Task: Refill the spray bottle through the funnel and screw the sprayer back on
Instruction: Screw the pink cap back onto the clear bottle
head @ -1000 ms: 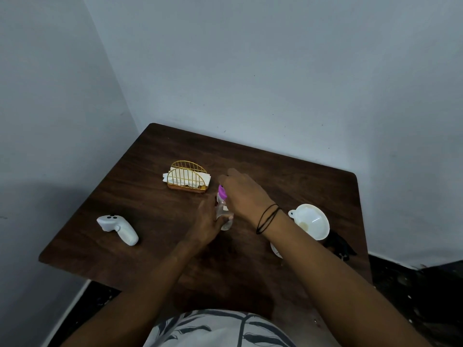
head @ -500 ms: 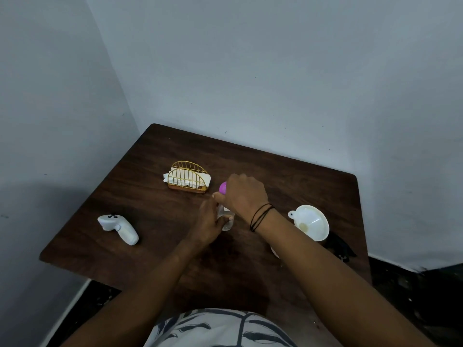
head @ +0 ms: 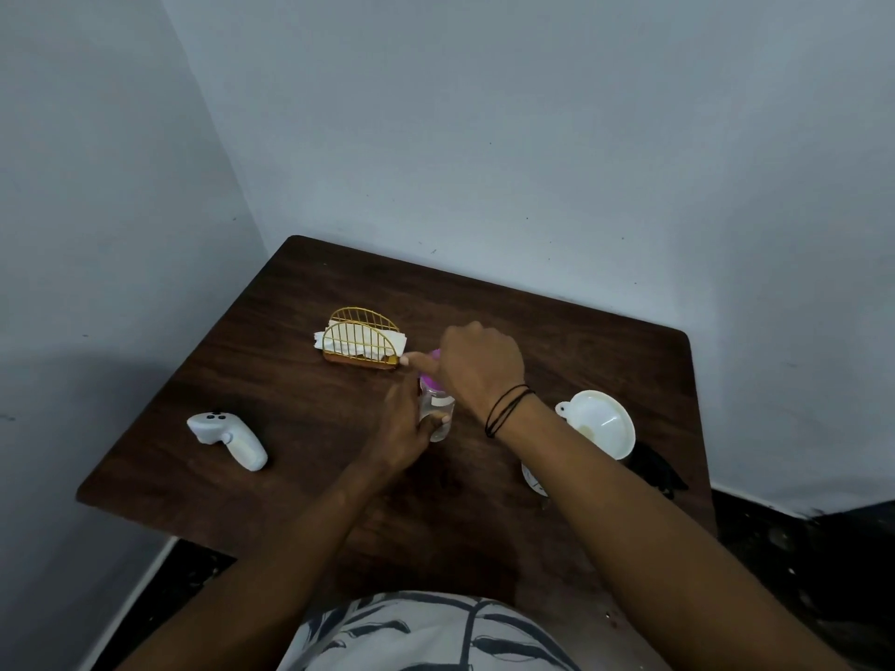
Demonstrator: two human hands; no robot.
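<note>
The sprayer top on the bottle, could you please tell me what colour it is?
Pink-purple; the sprayer top peeks out beneath the right hand in the head view.

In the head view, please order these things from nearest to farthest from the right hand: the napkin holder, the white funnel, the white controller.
Measured from the right hand on the pink sprayer:
1. Napkin holder, just to its left, almost at the fingertip.
2. White funnel, to its right, near the table's right edge.
3. White controller, far left, near the table's front-left edge.

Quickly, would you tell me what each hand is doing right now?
Left hand: closed around the clear spray bottle, steadying it on the table.
Right hand: closed on the purple sprayer atop the bottle.
</note>
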